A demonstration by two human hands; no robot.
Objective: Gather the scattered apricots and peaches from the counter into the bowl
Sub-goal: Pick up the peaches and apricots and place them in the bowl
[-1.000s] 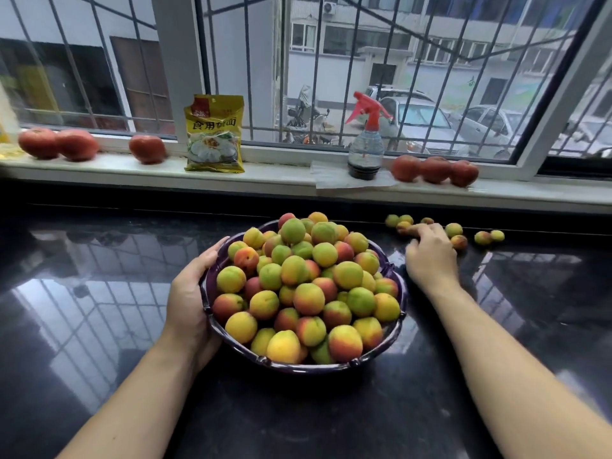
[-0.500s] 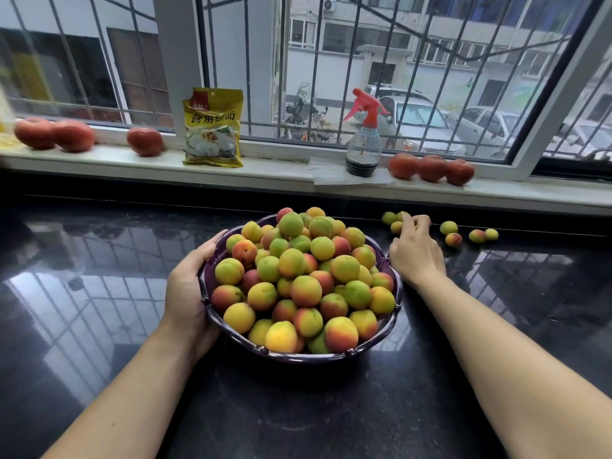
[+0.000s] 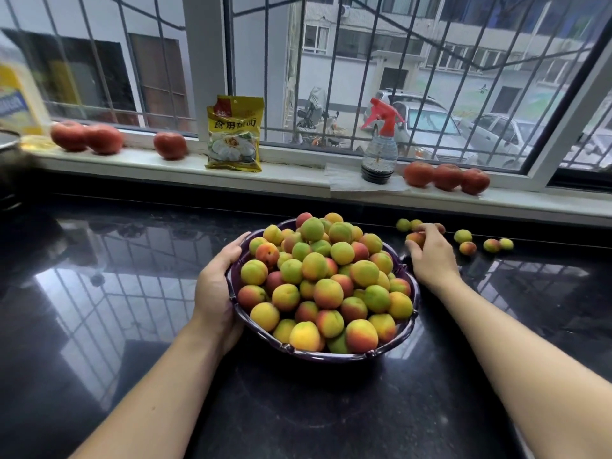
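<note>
A dark purple bowl [image 3: 374, 353] stands on the black counter, heaped high with several yellow, green and red apricots and peaches [image 3: 326, 286]. My left hand [image 3: 217, 286] grips the bowl's left rim. To the right of the bowl, my right hand [image 3: 430, 255] curls its fingers round small fruit [image 3: 415, 238] near the counter's back edge. Two small green-yellow fruits [image 3: 408, 224] lie just behind that hand. Several more loose fruits [image 3: 467, 248] lie further right along the back edge.
On the white window sill [image 3: 298, 178] stand red tomatoes [image 3: 445, 177] at the right, more tomatoes [image 3: 99, 139] at the left, a yellow packet [image 3: 235, 134] and a spray bottle [image 3: 379, 150]. A dark pot edge [image 3: 10, 167] shows at far left.
My right hand has drawn back a little toward the bowl, its fingers closing round small fruit. The left hand stays on the bowl's rim. The camera has shifted slightly.
</note>
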